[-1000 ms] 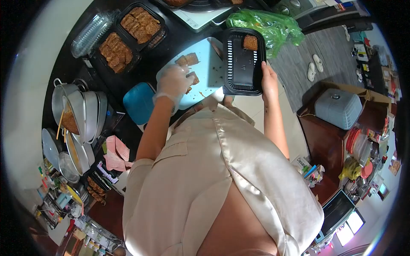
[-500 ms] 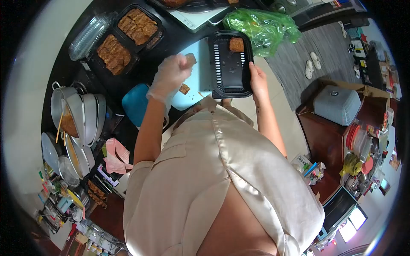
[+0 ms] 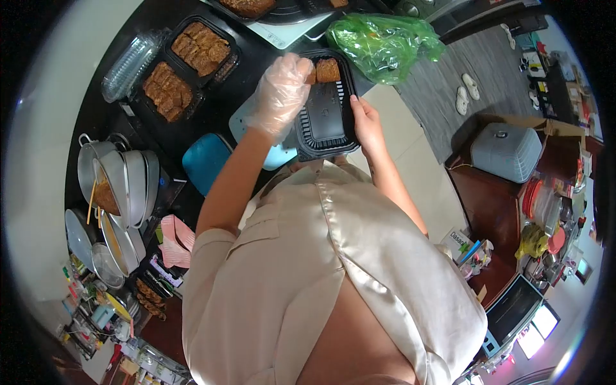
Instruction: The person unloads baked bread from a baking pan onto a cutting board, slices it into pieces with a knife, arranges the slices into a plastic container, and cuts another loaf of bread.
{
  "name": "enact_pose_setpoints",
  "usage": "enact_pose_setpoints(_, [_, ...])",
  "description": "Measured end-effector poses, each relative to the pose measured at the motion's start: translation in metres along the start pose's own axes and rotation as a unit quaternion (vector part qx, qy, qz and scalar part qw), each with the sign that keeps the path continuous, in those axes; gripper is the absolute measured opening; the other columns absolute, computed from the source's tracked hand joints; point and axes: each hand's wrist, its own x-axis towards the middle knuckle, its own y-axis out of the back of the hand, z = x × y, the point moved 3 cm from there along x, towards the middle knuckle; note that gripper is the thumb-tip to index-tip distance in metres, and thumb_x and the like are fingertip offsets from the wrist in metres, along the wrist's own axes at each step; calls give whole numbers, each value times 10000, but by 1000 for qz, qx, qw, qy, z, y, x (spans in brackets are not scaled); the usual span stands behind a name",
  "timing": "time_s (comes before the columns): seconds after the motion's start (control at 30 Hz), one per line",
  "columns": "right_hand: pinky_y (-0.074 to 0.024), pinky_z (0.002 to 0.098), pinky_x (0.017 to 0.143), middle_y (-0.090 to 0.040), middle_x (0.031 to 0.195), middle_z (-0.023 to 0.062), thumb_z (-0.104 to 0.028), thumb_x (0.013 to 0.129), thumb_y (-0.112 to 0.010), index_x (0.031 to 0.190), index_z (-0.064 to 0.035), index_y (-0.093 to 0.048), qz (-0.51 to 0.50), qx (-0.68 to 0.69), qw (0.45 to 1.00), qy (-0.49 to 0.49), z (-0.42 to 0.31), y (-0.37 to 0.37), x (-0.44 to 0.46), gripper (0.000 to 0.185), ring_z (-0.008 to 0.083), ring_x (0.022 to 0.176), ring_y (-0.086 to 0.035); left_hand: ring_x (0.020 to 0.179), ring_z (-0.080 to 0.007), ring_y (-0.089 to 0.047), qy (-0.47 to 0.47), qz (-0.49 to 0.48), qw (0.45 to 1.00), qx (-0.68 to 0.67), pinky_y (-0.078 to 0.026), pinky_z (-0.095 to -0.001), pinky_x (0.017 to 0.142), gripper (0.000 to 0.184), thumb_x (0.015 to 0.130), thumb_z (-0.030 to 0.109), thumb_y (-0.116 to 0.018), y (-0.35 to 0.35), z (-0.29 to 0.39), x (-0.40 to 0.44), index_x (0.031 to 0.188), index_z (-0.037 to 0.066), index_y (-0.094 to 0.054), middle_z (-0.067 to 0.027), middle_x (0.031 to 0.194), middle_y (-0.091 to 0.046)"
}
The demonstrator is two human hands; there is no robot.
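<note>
My left hand (image 3: 282, 90), in a clear plastic glove, is at the left side of a black plastic food tray (image 3: 327, 131). Its closed fingers are on a brown cake piece (image 3: 312, 77), mostly hidden behind them. Right beside it in the tray sits another brown cake piece (image 3: 328, 70). My bare right hand (image 3: 366, 122) grips the tray's right rim, thumb on top. Beneath the tray and left hand lies a light blue cutting board (image 3: 280, 156), partly covered. Two black trays of brown cake pieces (image 3: 200, 48) (image 3: 167, 92) stand to the left.
A clear plastic lid (image 3: 131, 67) lies at the far left. A green plastic bag (image 3: 385, 48) sits right of the tray, and a white scale (image 3: 282, 33) is behind. Metal bowls (image 3: 131, 183) and a blue rounded object (image 3: 206, 160) are nearer on the left.
My left hand has moved from above the cutting board to the tray, bringing a cake piece beside the first. The tray has shifted slightly left with my right hand.
</note>
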Motion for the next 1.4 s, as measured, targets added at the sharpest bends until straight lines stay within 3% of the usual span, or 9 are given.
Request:
enact_pose_setpoints(0.13, [-459, 231, 763, -665, 907, -3, -271, 1041, -478, 1112, 25, -659, 3, 5, 1000, 26, -2, 0, 0, 354, 71, 819, -560, 926, -328, -598, -14, -88, 994, 56, -497, -435, 802, 310, 732, 130, -752, -7, -3, -6, 984, 89, -576, -116, 968, -583])
enact_pose_setpoints(0.2, [-459, 234, 767, -667, 913, 0, -272, 1042, -476, 1126, 26, -657, 13, 8, 1000, 5, -1, 3, -1, 359, 73, 827, -561, 959, -326, -599, -2, -130, 991, -23, -491, -427, 838, 353, 773, 197, -743, 3, -4, -11, 1063, 74, -584, -120, 1009, -606])
enact_pose_setpoints(0.53, [-458, 240, 738, -657, 867, -8, -276, 1044, -468, 1075, 18, -666, 8, 3, 999, 32, -9, 2, 0, 355, 72, 785, -552, 889, -307, -605, 15, -53, 997, 54, -491, -415, 805, 263, 843, 246, -695, 1, -15, -2, 1021, 79, -598, -102, 926, -612])
enact_pose_setpoints(0.63, [-468, 240, 758, -687, 950, 27, -310, 1033, -495, 1084, 7, -670, 14, -25, 1000, 6, 1, 21, 12, 365, 86, 823, -601, 863, -269, -636, 45, 73, 996, -23, -506, -386, 780, 230, 836, 258, -722, 32, -24, -15, 979, 94, -647, -89, 940, -640])
enact_pose_setpoints(0.73, [-472, 237, 769, -690, 960, 31, -303, 1034, -492, 1092, 9, -666, 34, 12, 999, 20, 1, 37, 15, 362, 93, 832, -611, 958, -295, -637, 144, -168, 975, -8, -503, -424, 832, 227, 844, 227, -683, 44, -51, -53, 1046, 124, -658, -100, 1022, -653])
enact_pose_setpoints(0.93, [-457, 245, 726, -662, 861, 10, -284, 1038, -473, 1009, 29, -676, 76, 15, 997, -3, -7, 43, 10, 375, 85, 770, -567, 1075, -347, -588, 241, -306, 921, -24, -465, -458, 926, 307, 834, 307, -664, 26, -39, -112, 1067, 108, -649, -166, 1114, -621])
enact_pose_setpoints(1.0, [-458, 247, 723, -662, 856, 11, -283, 1038, -473, 1001, 26, -676, 66, 8, 998, -3, -6, 42, 9, 372, 85, 764, -566, 1037, -349, -604, 202, -279, 939, -5, -477, -447, 915, 306, 833, 308, -666, 9, -44, -120, 1042, 84, -656, -184, 1068, -633])
enact_pose_setpoints(1.17, [-463, 234, 773, -688, 951, 23, -294, 1028, -500, 1076, 5, -667, 40, -5, 999, -17, 1, 38, 12, 346, 91, 829, -604, 929, -350, -645, 308, -212, 927, -39, -506, -428, 858, 317, 835, 320, -679, 17, -21, -106, 990, 44, -667, -200, 949, -662])
enact_pose_setpoints(1.4, [-469, 243, 759, -689, 928, 29, -286, 1027, -502, 1067, 11, -673, 41, 20, 999, -14, -3, 31, 5, 344, 98, 811, -607, 984, -341, -634, 320, -198, 925, -61, -504, -420, 877, 318, 859, 302, -680, 13, -40, -78, 1054, 52, -675, -197, 1010, -651])
